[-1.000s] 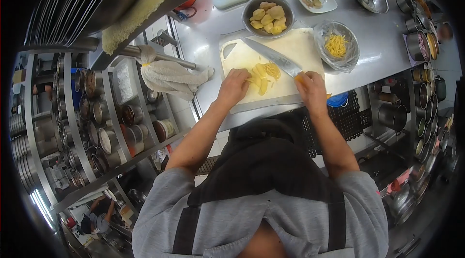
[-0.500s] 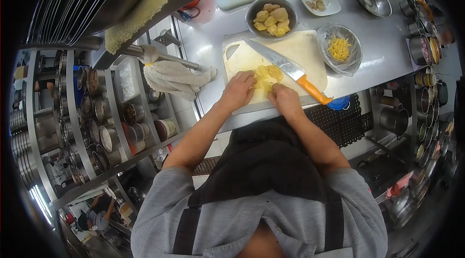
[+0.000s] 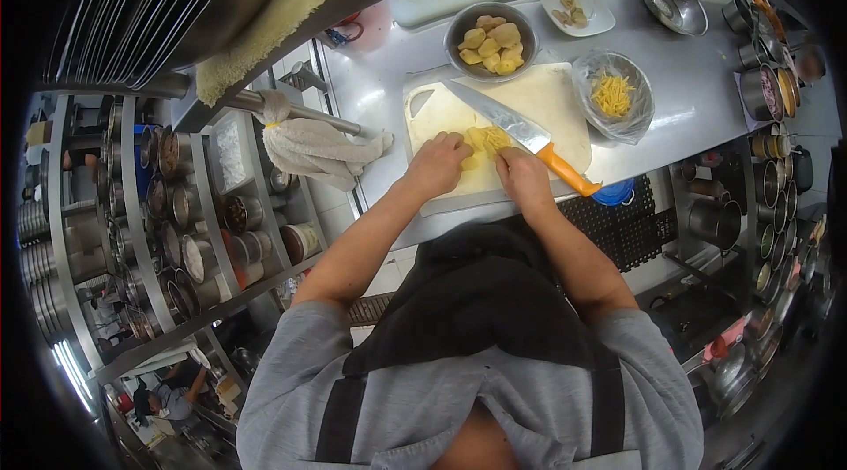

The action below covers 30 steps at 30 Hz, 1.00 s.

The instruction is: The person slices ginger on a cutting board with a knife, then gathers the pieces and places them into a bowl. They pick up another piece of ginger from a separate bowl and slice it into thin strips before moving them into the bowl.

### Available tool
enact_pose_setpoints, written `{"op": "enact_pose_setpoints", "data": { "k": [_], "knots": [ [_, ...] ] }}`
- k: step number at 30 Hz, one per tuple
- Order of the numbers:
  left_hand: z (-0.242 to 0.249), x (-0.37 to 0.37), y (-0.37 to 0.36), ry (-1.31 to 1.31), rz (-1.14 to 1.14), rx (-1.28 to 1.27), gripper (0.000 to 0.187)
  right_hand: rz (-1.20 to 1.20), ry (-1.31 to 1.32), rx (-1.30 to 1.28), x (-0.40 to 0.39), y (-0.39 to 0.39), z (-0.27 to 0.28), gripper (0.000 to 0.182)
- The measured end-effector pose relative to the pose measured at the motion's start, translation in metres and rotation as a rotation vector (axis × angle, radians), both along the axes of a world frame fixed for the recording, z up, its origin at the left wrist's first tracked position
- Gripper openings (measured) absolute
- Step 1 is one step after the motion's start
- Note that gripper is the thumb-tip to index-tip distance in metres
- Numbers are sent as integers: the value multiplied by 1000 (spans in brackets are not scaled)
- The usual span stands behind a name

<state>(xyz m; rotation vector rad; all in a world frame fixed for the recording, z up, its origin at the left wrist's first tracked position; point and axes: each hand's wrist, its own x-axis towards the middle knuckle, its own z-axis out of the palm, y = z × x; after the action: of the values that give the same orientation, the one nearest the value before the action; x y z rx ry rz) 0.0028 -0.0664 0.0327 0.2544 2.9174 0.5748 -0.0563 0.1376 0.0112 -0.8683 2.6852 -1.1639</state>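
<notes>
Yellow slices and strips (image 3: pixel 478 149) lie on the white cutting board (image 3: pixel 565 104), between my two hands. My left hand (image 3: pixel 438 165) is closed on slices at the left side of this pile. Opposite it, my right hand (image 3: pixel 524 176) has its fingers closed on yellow strips at the pile's right. A large knife with an orange handle (image 3: pixel 569 169) rests diagonally across the board, untouched, its blade beyond the pile. Past the board's far edge stands a metal bowl (image 3: pixel 453 39) of peeled yellow pieces. To the right, a plastic-lined bowl (image 3: pixel 642 121) holds thin yellow strips.
A white dish (image 3: pixel 603 18) with small pieces and a metal colander (image 3: pixel 699 22) stand farther back. A cloth (image 3: pixel 309 145) hangs on a rail at the left. Shelves of pots flank the counter. Another person (image 3: pixel 172 399) is at the lower left.
My right hand has shifted slightly, and the strips by its fingers are bunched more closely. The slices between my hands are more gathered. The view has moved slightly.
</notes>
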Motion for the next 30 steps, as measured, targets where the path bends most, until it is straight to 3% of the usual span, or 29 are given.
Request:
{"op": "enact_pose_setpoints", "data": {
  "k": [7,12,16,20,23,25,27,30],
  "knots": [
    [12,13,-4,-49,37,0,39,29,-100,27,-22,-27,-11,17],
    [0,-12,-4,96,278,237,41,80,-89,117,-29,-29,-18,19],
    [-11,-30,0,175,149,254,34,90,-51,153,-32,-29,-9,14],
    [-14,-34,-3,76,93,200,26,98,-17,95,-33,-11,-1,13],
    [-12,-31,-13,65,77,205,21,-19,-9,-9,-29,24,20,14],
    [-14,-30,-21,61,83,215,18,-41,198,105,-30,59,23,27],
    [-18,-33,-27,-84,46,212,26,-18,125,183,-27,80,24,36],
    [-18,-45,-23,-96,-3,187,27,34,20,282,-29,86,28,48]
  ]
}}
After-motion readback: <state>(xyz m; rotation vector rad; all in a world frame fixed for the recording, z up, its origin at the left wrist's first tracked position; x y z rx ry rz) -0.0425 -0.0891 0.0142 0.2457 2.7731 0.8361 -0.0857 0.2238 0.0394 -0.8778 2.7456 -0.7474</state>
